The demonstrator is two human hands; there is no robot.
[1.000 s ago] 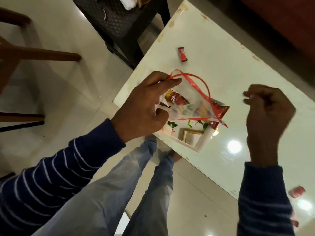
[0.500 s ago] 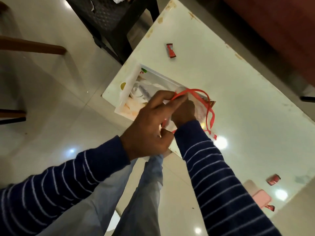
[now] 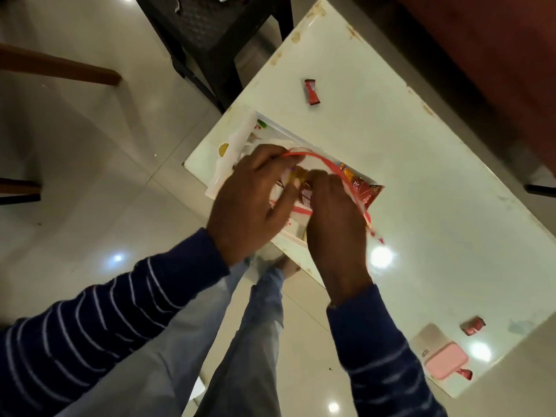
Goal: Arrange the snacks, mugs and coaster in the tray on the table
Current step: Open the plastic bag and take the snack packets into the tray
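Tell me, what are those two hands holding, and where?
Both the left hand and right hand grip a clear snack bag at its red-trimmed open top, over the tray.

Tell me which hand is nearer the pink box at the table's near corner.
Right. The right hand works at the clear bag over the tray, on the side toward the pink box. The left hand sits farther off, beyond the right.
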